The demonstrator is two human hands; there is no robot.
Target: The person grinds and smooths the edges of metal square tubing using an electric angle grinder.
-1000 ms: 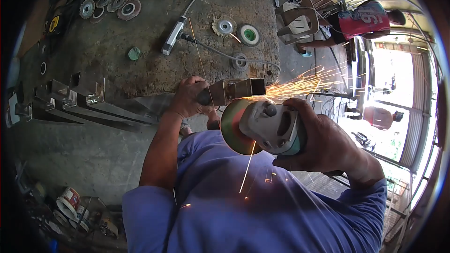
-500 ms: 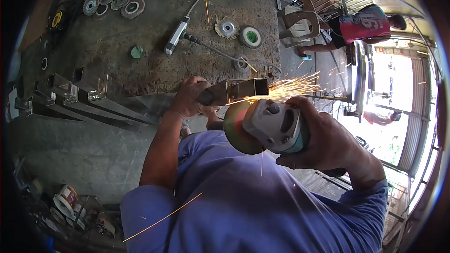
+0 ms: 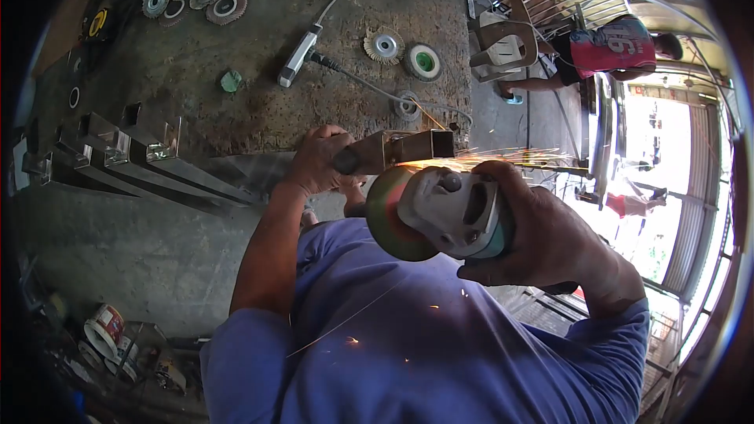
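My right hand (image 3: 542,228) is wrapped round the body of an angle grinder (image 3: 449,208), whose blurred disc (image 3: 393,220) meets the lower side of a short square metal tube (image 3: 432,144). Orange sparks (image 3: 503,159) stream off to the right from that contact. At the front edge of the workbench, my left hand (image 3: 318,159) is closed on the left end of the tube, its fingertips partly hidden. The tube's open end faces right.
On the workbench (image 3: 259,39) lie several abrasive discs (image 3: 225,5), a power-cord socket (image 3: 300,56) and a green lump (image 3: 231,81). Several square tubes (image 3: 165,145) lean at the left edge. Buckets (image 3: 104,328) stand lower left. Another person (image 3: 613,47) is beyond, by a chair (image 3: 506,51).
The grinder has shifted slightly left and down along the tube. The spark stream has become thinner. Both hands keep their hold.
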